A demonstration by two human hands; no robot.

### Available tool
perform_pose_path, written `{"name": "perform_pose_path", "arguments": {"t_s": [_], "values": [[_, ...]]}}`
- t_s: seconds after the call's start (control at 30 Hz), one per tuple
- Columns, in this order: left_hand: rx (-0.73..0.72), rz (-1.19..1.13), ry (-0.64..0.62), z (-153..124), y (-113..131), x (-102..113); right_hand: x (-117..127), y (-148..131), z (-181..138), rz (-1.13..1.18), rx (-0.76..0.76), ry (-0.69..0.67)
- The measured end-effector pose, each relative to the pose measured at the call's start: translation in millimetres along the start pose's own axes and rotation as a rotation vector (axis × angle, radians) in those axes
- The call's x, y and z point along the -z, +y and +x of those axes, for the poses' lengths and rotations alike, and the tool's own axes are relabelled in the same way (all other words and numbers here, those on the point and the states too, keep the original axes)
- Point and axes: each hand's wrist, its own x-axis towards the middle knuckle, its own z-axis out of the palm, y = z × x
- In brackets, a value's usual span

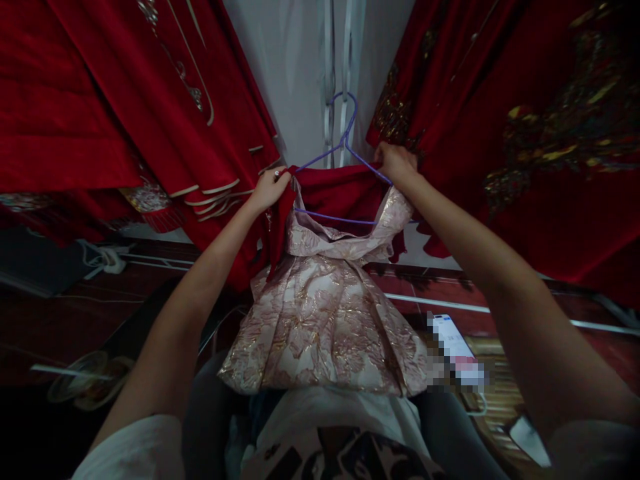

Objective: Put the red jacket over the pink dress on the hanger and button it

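At the far left, red robes (pixel 100 100) with pale trim hang down from the top edge. Below them a cable bundle (pixel 103 259) lies on the dark floor (pixel 60 320), and near the lower left corner sits a plastic cup (pixel 85 380) with a straw across it.

The left hand (pixel 269 189) is raised, fingers pinched shut on the left shoulder of the dress (pixel 320 320), where a red lining folds over. The dress hangs on a purple hanger (pixel 345 143), between the two hands at the middle of the view. Its bodice and pleated skirt are pale pink brocade with a gold floral pattern; the skirt flares out above the person's lap. The hanger's hook points up in front of a white wall (pixel 295 73) with white straps dangling.

The right hand (pixel 396 162) is closed on the hanger's right arm and the dress shoulder there.

Lower right, a phone (pixel 453 343) with a lit screen lies on a patterned surface. More red robes with gold embroidery (pixel 550 133) fill the right side.
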Motion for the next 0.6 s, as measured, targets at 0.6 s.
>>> {"name": "perform_pose_path", "arguments": {"t_s": [0.6], "values": [[-0.164, 0.335, 0.124, -27.9, -3.1, -23.7, 41.3, 52.4, -101.9, -0.359, 0.064, 0.244]]}}
